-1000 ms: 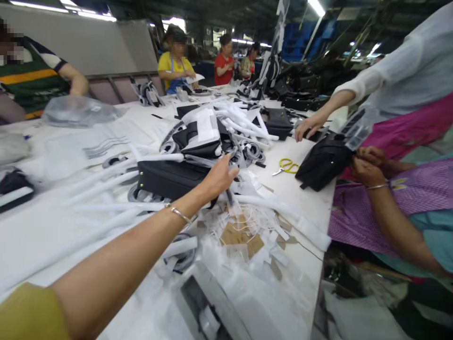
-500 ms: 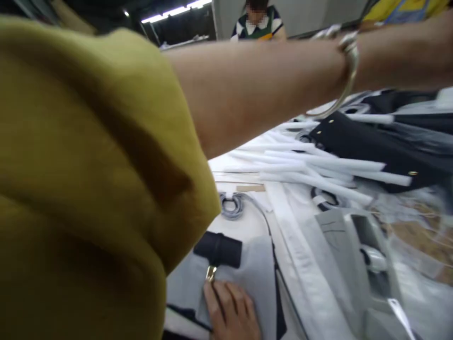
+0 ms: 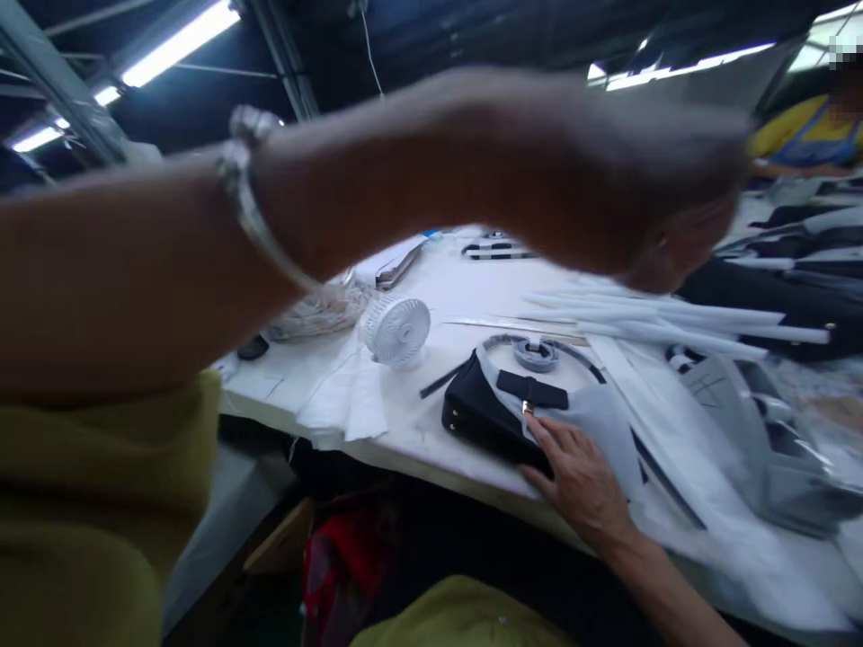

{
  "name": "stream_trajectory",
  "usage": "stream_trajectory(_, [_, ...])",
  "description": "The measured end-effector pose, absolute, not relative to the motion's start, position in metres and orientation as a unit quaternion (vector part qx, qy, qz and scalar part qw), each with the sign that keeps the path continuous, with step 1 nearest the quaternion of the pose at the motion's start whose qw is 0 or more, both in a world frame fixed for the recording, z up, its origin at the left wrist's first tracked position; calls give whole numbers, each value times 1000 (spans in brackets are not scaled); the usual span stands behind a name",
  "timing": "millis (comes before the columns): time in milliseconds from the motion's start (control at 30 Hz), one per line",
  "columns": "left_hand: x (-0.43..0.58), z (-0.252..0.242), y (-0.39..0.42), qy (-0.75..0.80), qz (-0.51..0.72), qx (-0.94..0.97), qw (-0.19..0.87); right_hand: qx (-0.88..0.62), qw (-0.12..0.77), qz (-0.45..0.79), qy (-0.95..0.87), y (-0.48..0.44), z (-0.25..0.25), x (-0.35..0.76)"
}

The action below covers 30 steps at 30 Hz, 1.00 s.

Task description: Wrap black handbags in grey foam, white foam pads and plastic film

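Note:
A black handbag (image 3: 482, 404) lies on the white table at the front edge. Pale tissue sheet (image 3: 600, 418) partly covers it, and a dark strap tab (image 3: 532, 390) with a gold clasp (image 3: 528, 408) rests on top. My right hand (image 3: 576, 467) lies over the bag, fingers stretched out by the clasp and thumb apart on the near side. Behind the bag is its coiled, wrapped handle strap (image 3: 536, 355). My left hand (image 3: 680, 198) reaches across high in front of me, above the white tubes, its fingers smeared by motion; a bracelet (image 3: 256, 216) circles that wrist.
A small white fan (image 3: 397, 331) stands left of the bag, near crumpled clear plastic (image 3: 316, 314). White foam tubes (image 3: 674, 314) and a grey plastic holder (image 3: 775, 440) lie to the right. Another person in yellow (image 3: 802, 130) is at the far right.
My view has swung left and widened, bringing the fan and front table edge into sight. My left arm still reaches across, its hand now inside the view. My right hand stays on the bag.

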<state>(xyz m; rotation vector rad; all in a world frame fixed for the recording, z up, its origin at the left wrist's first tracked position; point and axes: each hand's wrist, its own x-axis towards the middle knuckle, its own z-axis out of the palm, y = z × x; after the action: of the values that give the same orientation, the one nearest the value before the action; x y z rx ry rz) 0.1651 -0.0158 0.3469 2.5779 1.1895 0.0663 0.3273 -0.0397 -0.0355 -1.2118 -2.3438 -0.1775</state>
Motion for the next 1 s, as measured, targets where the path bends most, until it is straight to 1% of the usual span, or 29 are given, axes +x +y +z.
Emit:
stream_trajectory(33, [147, 347, -38, 371, 17, 918, 136, -440, 246, -73, -860, -39, -37, 328])
stream_trajectory(67, [127, 337, -58, 321, 10, 941, 112, -437, 248, -81, -861, -38, -39, 329])
stream_trajectory(100, [106, 318, -74, 310, 34, 939, 146, -433, 251, -89, -861, -37, -41, 330])
stream_trajectory(167, [63, 255, -93, 337, 67, 906, 248, -427, 261, -104, -860, -35, -46, 331])
stream_trajectory(233, [25, 174, -93, 405, 100, 852, 318, -422, 268, -114, -859, -34, -49, 332])
stream_trajectory(267, [9, 134, -87, 462, 129, 821, 310, -421, 270, -117, -858, -34, -50, 332])
stream_trajectory(333, [-15, 65, -68, 584, 203, 761, 199, -421, 268, -122, -858, -33, -51, 332])
stream_trajectory(367, [-23, 39, -57, 608, 218, 744, 171, -422, 266, -124, -858, -33, -52, 332])
stream_trajectory(433, [-32, 5, -36, 622, 231, 734, 146, -423, 260, -128, -859, -33, -52, 333])
stream_trajectory(500, [-39, -9, -18, 629, 231, 732, 125, -421, 253, -131, -861, -31, -55, 335])
stream_trajectory(667, [-58, -21, 11, 664, 202, 718, 54, -416, 253, -142, -862, -29, -63, 338])
stream_trajectory(833, [-66, -35, 27, 654, 164, 738, 23, -419, 251, -151, -859, -31, -62, 338])
stream_trajectory(1000, [-68, -38, 37, 670, 153, 727, -12, -411, 257, -148, -862, -30, -57, 337])
